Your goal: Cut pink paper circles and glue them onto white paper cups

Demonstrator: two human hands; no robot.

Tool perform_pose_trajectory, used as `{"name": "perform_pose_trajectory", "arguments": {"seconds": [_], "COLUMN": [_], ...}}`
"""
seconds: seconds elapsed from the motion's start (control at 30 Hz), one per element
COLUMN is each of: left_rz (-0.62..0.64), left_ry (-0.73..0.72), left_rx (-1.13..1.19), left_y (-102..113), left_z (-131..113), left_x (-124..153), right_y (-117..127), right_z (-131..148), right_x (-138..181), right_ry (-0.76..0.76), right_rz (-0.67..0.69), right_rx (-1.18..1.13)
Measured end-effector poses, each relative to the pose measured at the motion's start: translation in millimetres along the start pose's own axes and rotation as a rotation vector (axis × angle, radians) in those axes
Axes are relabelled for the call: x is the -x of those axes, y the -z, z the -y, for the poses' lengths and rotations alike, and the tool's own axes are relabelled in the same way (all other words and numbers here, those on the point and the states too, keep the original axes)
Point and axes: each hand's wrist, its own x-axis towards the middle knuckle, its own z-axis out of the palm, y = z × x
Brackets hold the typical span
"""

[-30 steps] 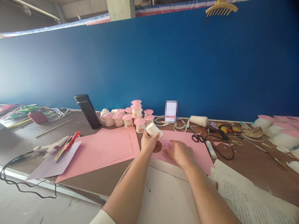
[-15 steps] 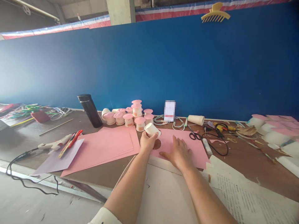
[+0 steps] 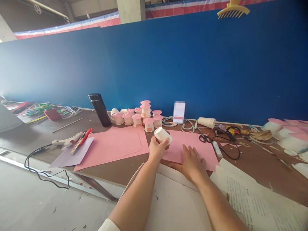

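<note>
A white paper cup [image 3: 162, 134] is held tilted in my left hand [image 3: 157, 149], its fingers wrapped round the side. The cup is over the left part of a pink paper sheet [image 3: 176, 138]. A dark round patch in that sheet is mostly hidden by the cup and hand. My right hand [image 3: 193, 163] lies flat on the same sheet with its fingers spread. Behind the cup stand several white cups with pink paper discs on top [image 3: 148, 124]. More pink sheets [image 3: 115, 144] lie to the left.
Left are a black flask [image 3: 99, 110], a glue gun [image 3: 68, 140] with a cable, and a red cutter [image 3: 81, 141]. Black scissors [image 3: 205, 138], a lying stack of cups [image 3: 206, 122] and tangled wires are right. Printed paper [image 3: 255, 192] covers the front right edge.
The view has shifted, moving the scene rightward in the picture. The cup stays in my left hand and now covers more of the dark round patch. My right hand still rests on the pink sheet.
</note>
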Motion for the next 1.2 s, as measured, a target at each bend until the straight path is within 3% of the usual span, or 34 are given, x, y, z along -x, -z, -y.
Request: {"name": "perform_pose_trajectory", "arguments": {"seconds": [0.23,0.67,1.2], "left_rz": [0.017,0.044,0.062], "left_ry": [-0.034,-0.125,-0.115], "left_rx": [-0.042,-0.251,-0.247], "left_y": [-4.7,-6.5,-6.2], "left_z": [7.2,2.1,3.4], "left_x": [2.1,4.7,4.6], "right_y": [2.0,-0.9,-5.7], "right_z": [-1.4,2.1,-6.7], "right_x": [1.0,-5.1,-5.3], "right_ry": [0.011,0.004,0.040], "right_rz": [0.084,0.032,-0.177], "right_rx": [0.057,0.162,-0.027]}}
